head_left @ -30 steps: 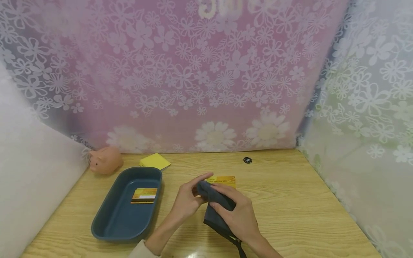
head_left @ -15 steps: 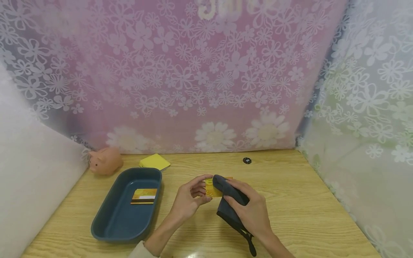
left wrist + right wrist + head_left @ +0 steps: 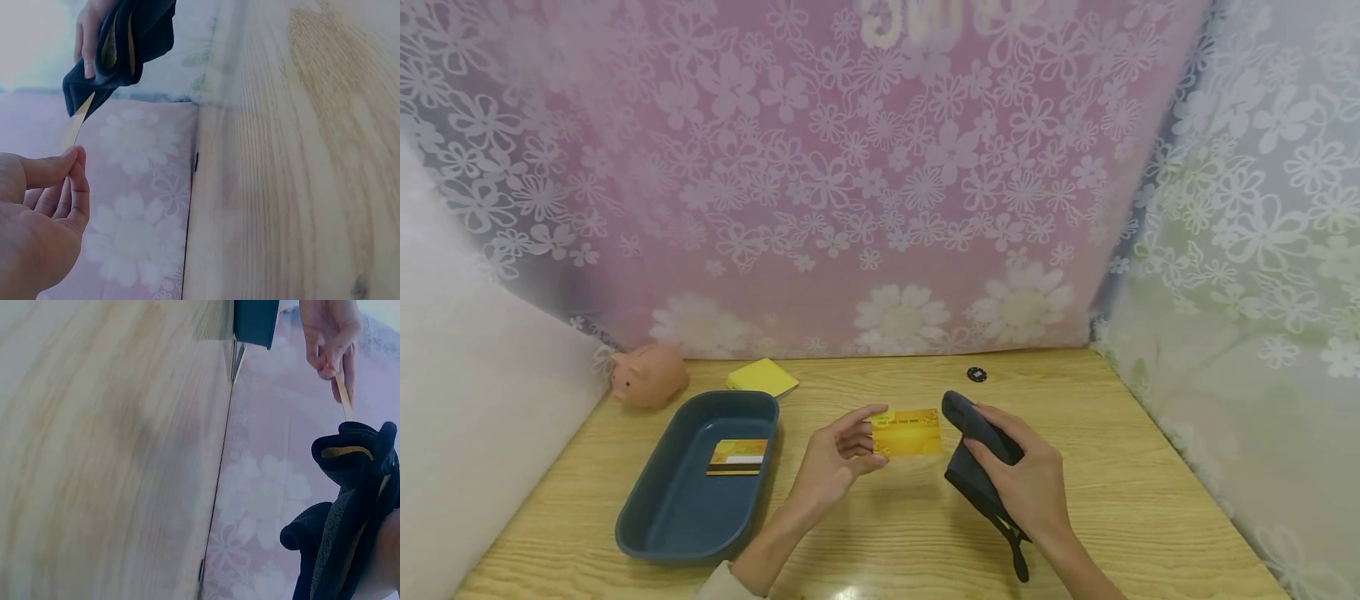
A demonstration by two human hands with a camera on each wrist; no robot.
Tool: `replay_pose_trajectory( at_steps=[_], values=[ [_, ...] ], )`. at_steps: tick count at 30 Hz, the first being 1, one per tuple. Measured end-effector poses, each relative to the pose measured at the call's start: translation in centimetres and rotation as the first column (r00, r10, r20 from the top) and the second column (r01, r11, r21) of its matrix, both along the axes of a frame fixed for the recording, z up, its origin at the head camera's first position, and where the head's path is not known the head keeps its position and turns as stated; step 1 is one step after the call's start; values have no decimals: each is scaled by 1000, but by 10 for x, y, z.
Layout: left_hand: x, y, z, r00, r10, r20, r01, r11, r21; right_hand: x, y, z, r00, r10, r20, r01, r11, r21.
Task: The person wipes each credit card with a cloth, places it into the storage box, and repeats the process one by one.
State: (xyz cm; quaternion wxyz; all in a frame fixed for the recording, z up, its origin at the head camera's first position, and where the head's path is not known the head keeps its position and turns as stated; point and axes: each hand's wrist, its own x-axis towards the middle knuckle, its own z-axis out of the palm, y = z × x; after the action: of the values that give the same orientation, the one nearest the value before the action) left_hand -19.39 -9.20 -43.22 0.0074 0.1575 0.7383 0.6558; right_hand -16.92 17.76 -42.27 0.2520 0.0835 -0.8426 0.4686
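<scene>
My left hand (image 3: 835,457) pinches the left edge of a gold bank card (image 3: 908,433) between thumb and fingers. The card is held up above the table, its number side facing the head camera. My right hand (image 3: 1032,479) grips a dark grey fabric wallet (image 3: 981,450) with a black strap hanging from its lower end. In the head view a narrow gap separates card and wallet. Seen from the left wrist, the card (image 3: 80,117) is edge-on and overlaps the wallet's end (image 3: 125,56). Yellowish lining shows inside the wallet's folds (image 3: 340,450) in the right wrist view.
A blue tray (image 3: 625,533) stands at the left, a second gold card (image 3: 737,458) inside it with the stripe side up. Behind are a pink piggy bank (image 3: 649,377) and a yellow notebook (image 3: 763,377). A black round chip (image 3: 977,375) lies at the back right.
The right hand has moved right with the wallet. The card, at first mostly hidden behind it, now shows in full in the left hand, which stays nearly in place.
</scene>
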Motion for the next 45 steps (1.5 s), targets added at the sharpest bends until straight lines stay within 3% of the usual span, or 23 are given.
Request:
replay_pose_trajectory(
  at_steps=[4,9,13,18,29,33,45],
  values=[
    [-1,-2,0,1000,3,9,-4,1000,9,1,5,1,999,-25,21,25,1000,-7],
    [-2,-3,0,1000,8,8,-8,1000,8,5,0,4,1000,10,23,-9,999,-31],
    [-3,-1,-1,1000,6,14,-6,1000,14,6,-11,4,996,90,-23,-91,995,-32],
    [-2,1,-2,1000,11,9,-11,1000,-6,11,-31,3,970,221,-99,-224,974,-18],
    [-1,5,-2,999,-12,-37,10,999,-50,19,-67,0,927,365,-82,-368,930,-24],
    [0,7,-2,998,-16,-58,13,999,-51,20,-71,-1,927,371,-51,-372,928,-26],
    [0,8,2,999,-54,-7,54,999,6,16,-58,-2,955,295,-21,-295,955,-22]
  ],
)
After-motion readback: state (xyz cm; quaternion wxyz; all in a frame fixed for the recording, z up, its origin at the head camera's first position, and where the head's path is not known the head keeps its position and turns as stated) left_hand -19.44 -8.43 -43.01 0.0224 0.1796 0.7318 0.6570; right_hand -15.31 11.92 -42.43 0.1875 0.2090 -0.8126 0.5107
